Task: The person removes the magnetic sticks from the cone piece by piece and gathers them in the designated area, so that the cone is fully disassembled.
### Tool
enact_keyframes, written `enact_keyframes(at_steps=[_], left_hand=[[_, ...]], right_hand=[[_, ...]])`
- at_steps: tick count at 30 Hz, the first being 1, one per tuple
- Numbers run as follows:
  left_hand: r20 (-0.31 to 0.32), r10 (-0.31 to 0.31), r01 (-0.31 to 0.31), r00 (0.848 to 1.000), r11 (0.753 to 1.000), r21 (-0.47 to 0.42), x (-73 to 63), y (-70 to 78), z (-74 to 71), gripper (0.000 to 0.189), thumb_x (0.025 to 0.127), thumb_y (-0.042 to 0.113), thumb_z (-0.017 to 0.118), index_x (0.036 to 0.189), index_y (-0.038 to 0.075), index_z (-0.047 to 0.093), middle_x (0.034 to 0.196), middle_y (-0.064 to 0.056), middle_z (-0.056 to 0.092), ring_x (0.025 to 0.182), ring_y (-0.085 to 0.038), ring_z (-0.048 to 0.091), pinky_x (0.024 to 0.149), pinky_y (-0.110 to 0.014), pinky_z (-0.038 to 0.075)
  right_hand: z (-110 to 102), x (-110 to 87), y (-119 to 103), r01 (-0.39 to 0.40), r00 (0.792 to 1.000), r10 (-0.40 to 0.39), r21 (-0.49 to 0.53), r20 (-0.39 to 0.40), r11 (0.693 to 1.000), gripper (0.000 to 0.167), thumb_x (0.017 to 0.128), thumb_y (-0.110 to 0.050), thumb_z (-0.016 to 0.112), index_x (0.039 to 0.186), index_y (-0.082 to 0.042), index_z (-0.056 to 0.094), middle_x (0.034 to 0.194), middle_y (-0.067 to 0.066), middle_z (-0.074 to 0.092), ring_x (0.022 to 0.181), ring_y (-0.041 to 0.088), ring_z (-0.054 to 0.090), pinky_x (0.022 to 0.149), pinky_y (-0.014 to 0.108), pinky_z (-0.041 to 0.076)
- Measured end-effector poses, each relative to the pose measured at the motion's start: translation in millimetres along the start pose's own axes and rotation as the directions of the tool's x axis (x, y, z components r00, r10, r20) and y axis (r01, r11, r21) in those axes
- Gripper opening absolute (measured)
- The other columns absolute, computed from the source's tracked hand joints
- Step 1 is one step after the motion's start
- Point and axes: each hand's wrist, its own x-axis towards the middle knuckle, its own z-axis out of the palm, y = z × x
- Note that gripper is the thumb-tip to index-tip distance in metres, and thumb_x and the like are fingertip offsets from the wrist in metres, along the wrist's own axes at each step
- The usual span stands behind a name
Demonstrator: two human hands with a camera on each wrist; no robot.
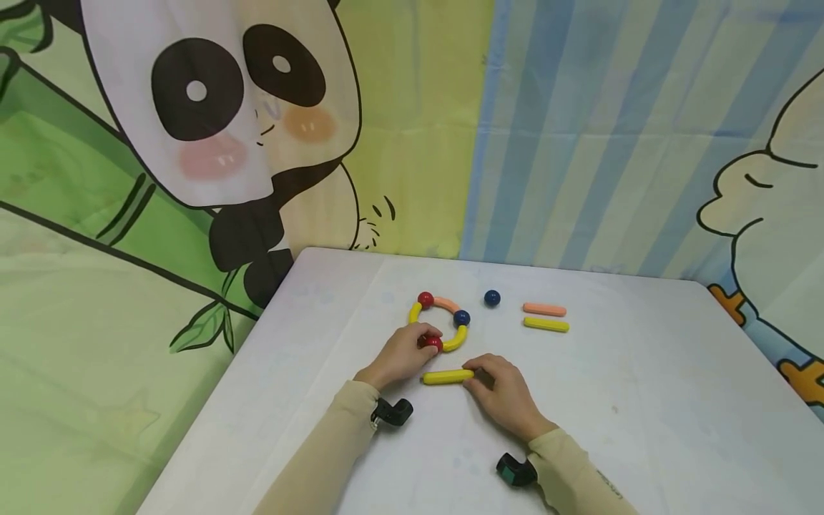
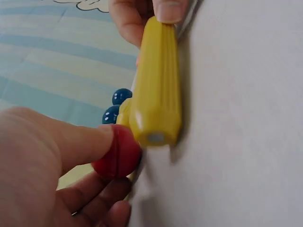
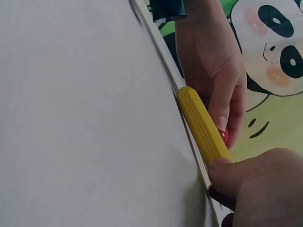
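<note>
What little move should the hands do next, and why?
Maybe bring the free end of the held straight yellow rod to the nearer red ball: the right hand pinches the rod's other end, the left hand holds that ball, and the head view shows a gap between rod and ball.

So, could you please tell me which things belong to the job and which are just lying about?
In the job:
Straight yellow rod in the right hand
Nearer red ball in the left hand
Ring of balls and curved rods

Lying about, it seems:
Loose blue ball
Straight orange rod
Second straight yellow rod
</note>
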Motion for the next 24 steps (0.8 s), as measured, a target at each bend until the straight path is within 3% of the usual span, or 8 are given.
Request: enact_keyframes(at_steps=[5,14,20,24], left_hand=[[-0.081,-0.015,0.014,0.997,1.000,-0.011,1.4,-5.6,0.6,0.025,0.092,0.018,0.067,0.116,0.016,0.067,0.104,0.004,0.064,0.092,-0.015,0.055,0.087,-0.034,0.047],[-0.096,-0.051,0.049,0.994,0.998,-0.028,0.8,-3.7,1.5,0.024,0.090,0.018,0.064,0.114,0.015,0.067,0.105,0.002,0.063,0.094,-0.017,0.054,0.088,-0.034,0.047],[-0.096,-0.059,0.056,0.994,0.998,-0.029,1.7,-5.4,2.9,0.025,0.091,0.020,0.063,0.115,0.016,0.067,0.107,0.002,0.063,0.095,-0.017,0.054,0.090,-0.035,0.046],[-0.099,-0.046,0.043,0.994,0.999,-0.030,1.3,-6.1,2.5,0.024,0.091,0.020,0.063,0.114,0.015,0.067,0.106,0.002,0.063,0.095,-0.016,0.054,0.089,-0.035,0.046]], right_hand=[[-11,0.4,12,-0.080,0.996,0.080,-0.012,-0.026,0.997,0.025,0.084,-0.011,0.077,0.107,-0.018,0.070,0.105,-0.007,0.067,0.099,0.012,0.062,0.087,0.040,0.051],[-51,-0.8,55,-0.209,0.974,0.200,-0.085,-0.105,0.974,0.024,0.088,-0.010,0.072,0.111,-0.012,0.070,0.109,0.007,0.069,0.096,0.020,0.061,0.083,0.042,0.049],[-81,-5.6,79,-0.308,0.941,0.279,-0.146,-0.192,0.940,0.024,0.091,-0.010,0.069,0.115,-0.008,0.070,0.106,0.013,0.068,0.086,0.023,0.055,0.075,0.037,0.044],[-94,-8.0,90,-0.396,0.904,0.355,-0.156,-0.240,0.905,0.026,0.093,-0.012,0.066,0.119,-0.005,0.068,0.113,0.019,0.066,0.098,0.034,0.059,0.083,0.048,0.046]])
